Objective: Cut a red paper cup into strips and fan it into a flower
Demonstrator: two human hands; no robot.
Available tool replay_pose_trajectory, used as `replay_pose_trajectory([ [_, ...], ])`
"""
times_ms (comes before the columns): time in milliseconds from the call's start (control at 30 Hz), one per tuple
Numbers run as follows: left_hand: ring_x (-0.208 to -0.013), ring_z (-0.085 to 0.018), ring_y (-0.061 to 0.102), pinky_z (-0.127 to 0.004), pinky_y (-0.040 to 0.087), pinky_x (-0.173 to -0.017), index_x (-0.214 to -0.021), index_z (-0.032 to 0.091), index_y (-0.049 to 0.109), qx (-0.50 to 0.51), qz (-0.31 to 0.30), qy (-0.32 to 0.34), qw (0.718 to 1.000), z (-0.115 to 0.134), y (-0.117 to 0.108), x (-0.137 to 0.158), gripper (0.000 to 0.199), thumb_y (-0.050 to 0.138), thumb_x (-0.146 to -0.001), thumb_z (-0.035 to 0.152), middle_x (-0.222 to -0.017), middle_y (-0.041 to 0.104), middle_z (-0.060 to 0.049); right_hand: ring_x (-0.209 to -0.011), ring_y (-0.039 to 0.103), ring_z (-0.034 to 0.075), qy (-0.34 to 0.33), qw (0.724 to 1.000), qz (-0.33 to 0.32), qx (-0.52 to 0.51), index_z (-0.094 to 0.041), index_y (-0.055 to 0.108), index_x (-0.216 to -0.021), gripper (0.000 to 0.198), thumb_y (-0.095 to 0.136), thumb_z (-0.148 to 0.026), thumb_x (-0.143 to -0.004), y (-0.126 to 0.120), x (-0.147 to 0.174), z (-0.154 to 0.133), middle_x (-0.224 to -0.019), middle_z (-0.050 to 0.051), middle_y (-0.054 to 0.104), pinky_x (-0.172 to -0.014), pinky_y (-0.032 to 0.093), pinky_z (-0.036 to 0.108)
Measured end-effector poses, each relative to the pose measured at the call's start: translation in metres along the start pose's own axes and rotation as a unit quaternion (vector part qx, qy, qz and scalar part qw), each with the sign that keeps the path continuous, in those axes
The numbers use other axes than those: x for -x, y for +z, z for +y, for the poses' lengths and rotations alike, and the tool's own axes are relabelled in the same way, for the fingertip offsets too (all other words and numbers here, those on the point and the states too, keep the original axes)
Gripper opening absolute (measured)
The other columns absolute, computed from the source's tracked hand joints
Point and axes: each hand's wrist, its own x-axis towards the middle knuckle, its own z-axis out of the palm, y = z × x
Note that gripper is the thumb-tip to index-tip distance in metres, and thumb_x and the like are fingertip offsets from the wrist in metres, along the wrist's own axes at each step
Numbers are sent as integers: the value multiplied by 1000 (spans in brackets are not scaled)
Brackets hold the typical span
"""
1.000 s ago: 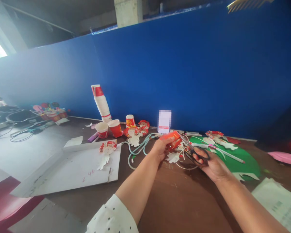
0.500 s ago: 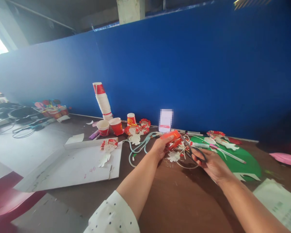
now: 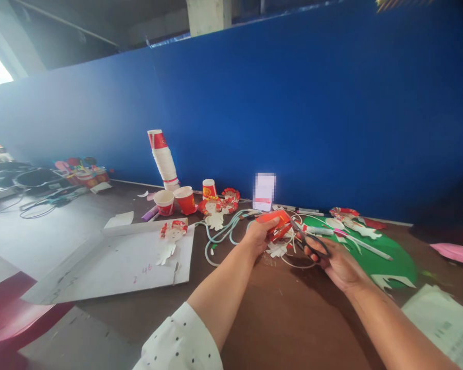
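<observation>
Red paper in your left hand, scissors in your right hand

Your left grip is clamped on the red paper, thumb on top, above the bench. Your right grip is wrapped around the black handles of the scissors; their blades point to eleven o'clock at the paper's edge, and contact is too small to tell. Counting from the paper, a green sheet lies at four o'clock, a white cutout at six, and stacked cups lean at ten.
</observation>
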Motion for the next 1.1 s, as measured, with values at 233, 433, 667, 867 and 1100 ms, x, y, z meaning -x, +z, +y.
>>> replay_pose_trajectory([
  [233,-76,-26,67,-42,57,-66,-97,10,63,-8,-33,-3,999,-1,-2,0,32,73,-68,19,-88,69,-14,-62,51,8,-5,999,-5,-37,-19,76,-84,27,81,-36,-63,4,-1,2,-68,1,62,-45,41,11],
  [433,-73,-23,67,-40,57,-69,-92,9,65,-14,-24,7,1000,2,-3,-1,25,72,-70,18,-86,69,-13,-59,49,7,-5,998,-13,-57,-21,76,-82,19,79,-32,-67,8,-2,5,-65,0,59,-43,39,11],
  [667,-70,-19,66,-34,56,-70,-88,8,66,-10,-6,7,1000,6,-1,3,19,70,-71,16,-82,70,-11,-50,42,4,7,998,-3,-55,-19,75,-77,23,82,-34,-62,13,-1,2,-63,0,57,-38,34,10],
  [867,-69,-19,67,-33,55,-70,-93,9,65,3,-17,-6,1000,6,-4,0,21,67,-73,15,-82,70,-11,-50,42,5,6,1000,-5,-15,-21,75,-81,22,80,-37,-66,12,-2,5,-64,0,57,-38,31,13],
  [1100,-72,-19,67,-34,55,-73,-92,11,64,45,-19,-12,999,5,-12,-7,18,66,-75,17,-81,70,-9,-52,47,11,-75,976,-5,206,-23,76,-89,28,72,-43,-70,19,5,-3,-62,-1,60,-49,40,24],
])
